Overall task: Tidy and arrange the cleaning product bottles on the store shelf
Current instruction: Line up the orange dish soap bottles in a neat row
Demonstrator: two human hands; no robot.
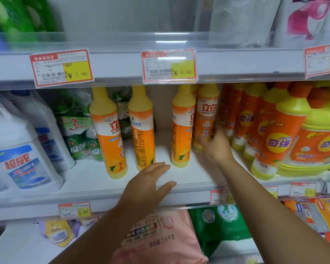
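I am in the middle of lining up the slim yellow-and-orange dish soap on the shelf [103, 185]. My right hand [215, 143] is reaching deep on the right side, thumb across the front and fingers round the far side of the rear bottle [206, 115]. It grips the lower part, though blur softens the fingertips. That bottle stands upright, set back, just beside the orange row [271, 130] of other-brand bottles.

My left hand [152, 180] is open, fingers straight and spread. It sits low over the bare front of the shelf and holds nothing.

The three bottles [143, 130] of the same kind stand upright nearer the front, unevenly spaced. Two are close together on the left, and one is apart toward the right with a gap between. Their labels face different ways. To the left are green packs [78, 134] and white jugs [17, 149].

My judgement is that the step in hand is pulling the rear bottle forward to join the line. The next move calls for a firm low grip and a straight slide toward the front edge. I must keep clear of the orange row so nothing tips, then set it label-out. The left hand is placed to steady its neighbour or close the gap.
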